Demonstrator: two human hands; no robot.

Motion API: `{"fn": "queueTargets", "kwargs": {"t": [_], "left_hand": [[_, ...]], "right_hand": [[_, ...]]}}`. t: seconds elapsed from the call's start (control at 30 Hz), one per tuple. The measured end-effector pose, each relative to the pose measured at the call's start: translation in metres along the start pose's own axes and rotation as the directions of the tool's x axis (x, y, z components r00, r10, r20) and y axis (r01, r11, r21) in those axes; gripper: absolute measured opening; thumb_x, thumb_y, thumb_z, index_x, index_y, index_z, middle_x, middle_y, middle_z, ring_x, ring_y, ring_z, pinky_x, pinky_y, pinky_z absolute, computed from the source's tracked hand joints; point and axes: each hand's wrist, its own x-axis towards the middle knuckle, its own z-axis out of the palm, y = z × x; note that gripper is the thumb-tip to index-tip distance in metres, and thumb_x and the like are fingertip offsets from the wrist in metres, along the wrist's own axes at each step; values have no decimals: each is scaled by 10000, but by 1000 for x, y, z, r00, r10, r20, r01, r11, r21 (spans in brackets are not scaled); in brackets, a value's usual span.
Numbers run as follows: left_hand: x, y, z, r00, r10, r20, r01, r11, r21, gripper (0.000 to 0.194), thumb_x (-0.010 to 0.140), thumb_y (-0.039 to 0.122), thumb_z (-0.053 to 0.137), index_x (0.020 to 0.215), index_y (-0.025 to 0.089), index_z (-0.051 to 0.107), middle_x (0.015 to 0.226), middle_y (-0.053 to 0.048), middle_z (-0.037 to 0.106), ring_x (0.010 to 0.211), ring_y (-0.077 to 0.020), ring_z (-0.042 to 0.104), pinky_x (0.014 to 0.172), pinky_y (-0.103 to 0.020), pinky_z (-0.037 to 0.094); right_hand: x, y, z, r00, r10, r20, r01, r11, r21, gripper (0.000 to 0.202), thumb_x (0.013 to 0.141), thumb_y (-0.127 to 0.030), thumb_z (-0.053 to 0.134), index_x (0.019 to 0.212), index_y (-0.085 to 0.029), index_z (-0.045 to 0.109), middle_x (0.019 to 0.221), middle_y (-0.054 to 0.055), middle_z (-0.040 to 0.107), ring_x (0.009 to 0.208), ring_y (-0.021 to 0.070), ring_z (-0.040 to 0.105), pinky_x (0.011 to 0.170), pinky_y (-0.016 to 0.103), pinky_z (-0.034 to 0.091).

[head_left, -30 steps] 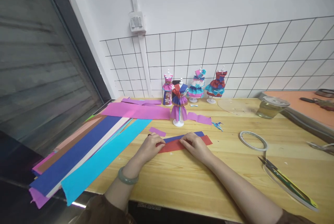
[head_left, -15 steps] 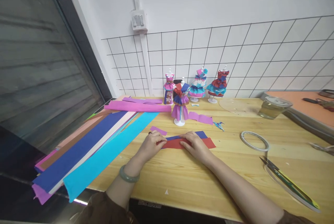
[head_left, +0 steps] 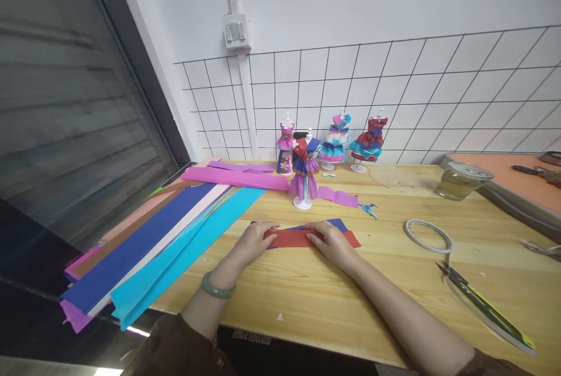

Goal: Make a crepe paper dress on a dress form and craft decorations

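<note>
A strip of red crepe paper (head_left: 289, 239) lies over a dark blue crepe paper strip (head_left: 338, 224) on the wooden table. My left hand (head_left: 253, 240) holds the left end of the layered strips, with its thumb on the red paper. My right hand (head_left: 331, 240) grips the strips nearer their right end, thumb on the red and fingers along the far edge. The blue sticks out behind the red and a little at the lower left. Just behind stands a small white dress form (head_left: 302, 202) in a red, blue and purple paper dress.
Three more dressed forms, one with a red and teal dress (head_left: 369, 141), stand by the wall grid. Long crepe paper strips (head_left: 175, 235) hang over the table's left edge. A tape roll (head_left: 428, 237), scissors (head_left: 486, 306) and a lidded cup (head_left: 463, 182) are on the right.
My left hand has slid slightly left along the strips, and the red strip lies flatter between my hands. The small purple piece behind my left hand is out of sight. The cyan strip has shifted.
</note>
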Motion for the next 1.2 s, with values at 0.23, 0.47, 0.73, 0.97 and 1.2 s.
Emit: {"fn": "queueTargets", "kwargs": {"t": [0.23,0.47,0.73,0.97,1.2], "left_hand": [[1,-1,0,1000,1,18,-1,1000,-7,254,757,176,546,993,194,638,1000,-41,665,963,-184,570,883,-327,411],[1,-3,0,1000,-9,8,9,1000,5,250,758,178,543,988,195,640,1004,-46,664,970,-185,572,886,-325,411],[2,-8,2,1000,-25,-10,25,1000,5,229,757,192,549,964,197,648,979,-49,668,942,-184,586,860,-321,426],[3,-6,0,999,-44,1,44,999,6,226,752,208,551,955,202,648,985,-48,666,945,-186,588,862,-324,433],[4,-2,-4,999,-41,27,40,998,51,215,759,232,531,939,209,646,952,-49,664,914,-196,586,837,-349,443]], "right_hand": [[0,0,-1,1000,16,17,-17,1000,21,266,817,-241,477,1021,-178,636,993,96,662,928,222,581,826,351,427],[0,1,-1,1000,21,17,-21,1000,17,269,809,-229,475,1009,-169,646,992,93,665,928,219,582,827,342,430],[3,6,-8,990,139,-30,-129,967,220,247,775,-272,515,950,-166,654,886,77,688,831,214,617,777,345,461],[23,38,-20,961,258,-94,-223,933,284,277,774,-296,500,936,-116,633,843,83,705,726,193,653,653,302,510],[70,80,-50,928,330,-175,-303,938,167,207,749,-162,510,891,-118,655,897,81,694,802,183,639,727,291,483]]}}
